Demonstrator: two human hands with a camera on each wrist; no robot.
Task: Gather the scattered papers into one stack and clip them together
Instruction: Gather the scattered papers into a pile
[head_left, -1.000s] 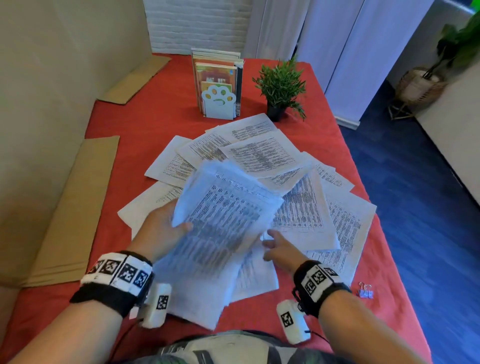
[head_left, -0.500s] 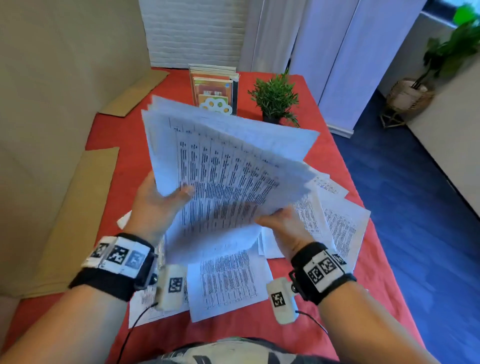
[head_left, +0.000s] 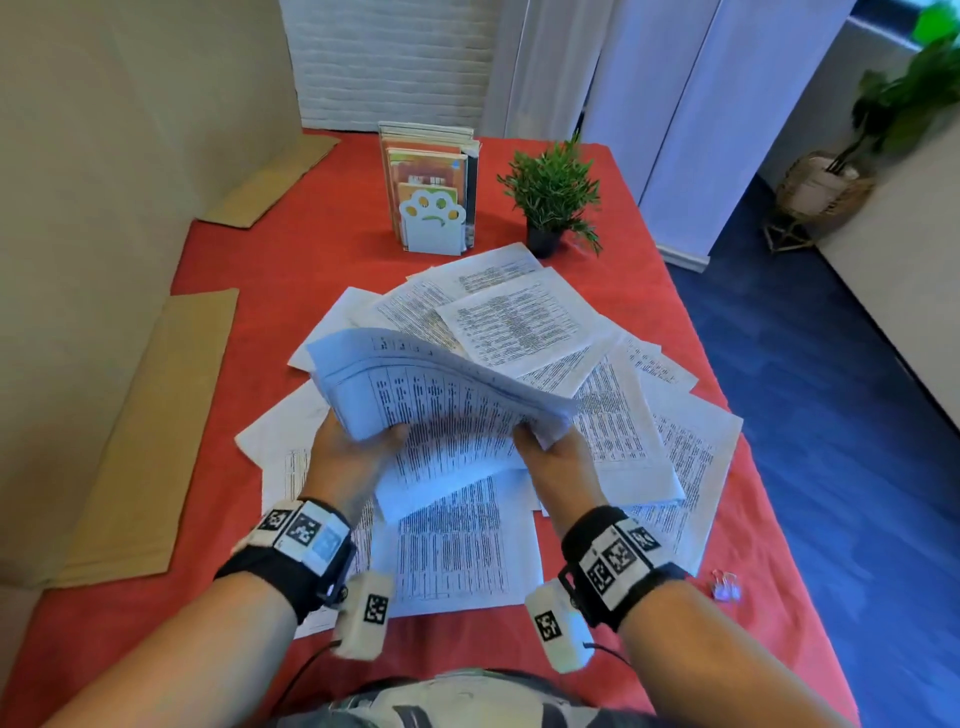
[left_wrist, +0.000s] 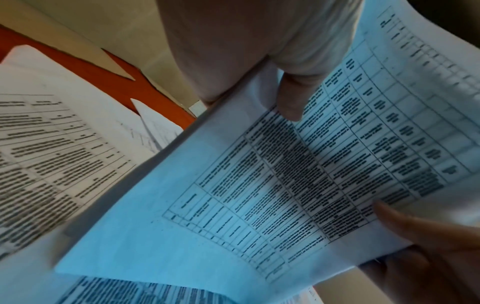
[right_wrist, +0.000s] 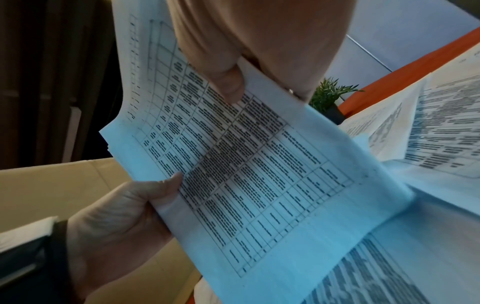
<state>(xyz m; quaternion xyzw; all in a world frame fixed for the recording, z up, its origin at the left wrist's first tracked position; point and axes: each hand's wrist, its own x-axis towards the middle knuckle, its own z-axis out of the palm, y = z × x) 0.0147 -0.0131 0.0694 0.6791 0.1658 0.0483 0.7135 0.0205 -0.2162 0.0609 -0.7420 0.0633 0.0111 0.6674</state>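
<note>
A bundle of printed sheets (head_left: 441, 410) hangs above the red table, held at both sides. My left hand (head_left: 353, 447) grips its left edge, thumb on top (left_wrist: 288, 98). My right hand (head_left: 550, 457) pinches its right edge, thumb on the printed face (right_wrist: 228, 84). The bundle (left_wrist: 259, 195) sags and curls away from me. Several loose printed sheets (head_left: 519, 322) lie spread on the table under and beyond it. A small binder clip (head_left: 726, 586) lies at the table's right edge, near my right wrist.
A paw-shaped book holder with books (head_left: 431, 197) and a small potted plant (head_left: 550, 197) stand at the far end of the red table (head_left: 291, 260). Cardboard pieces (head_left: 150, 431) lie along the left edge. Blue floor drops off on the right.
The bundle, lifted up and held near upright half a second ago, has come down and tipped flatter over the table. My right hand, free a second ago, now holds its right edge.
</note>
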